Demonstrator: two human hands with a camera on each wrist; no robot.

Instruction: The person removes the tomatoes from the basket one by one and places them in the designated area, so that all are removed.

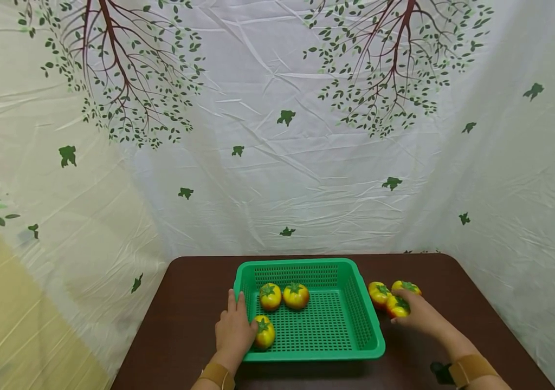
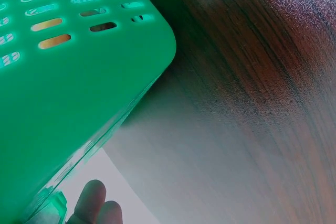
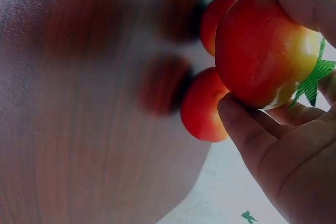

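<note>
A green plastic basket [image 1: 316,355] stands on the table with three yellow-red tomatoes inside: one front left [image 1: 265,332], two further back [image 1: 270,297] [image 1: 296,296]. My left hand [image 1: 235,331] rests at the basket's left rim, fingers extended and thumb at the rim beside the front tomato. Two of its fingertips [image 2: 90,200] show outside the basket in the left wrist view. To the right of the basket, my right hand [image 1: 421,314] grips a tomato [image 3: 262,51] between thumb and fingers, its green leafy top towards the palm. Two more tomatoes [image 1: 379,293] [image 1: 407,286] lie right beside it on the table.
The dark brown wood-grain table [image 1: 185,319] has rounded far corners. White cloth [image 1: 268,179] printed with trees and leaves hangs behind it and at both sides. A small black object [image 1: 440,372] shows by the right wristband [image 1: 472,370].
</note>
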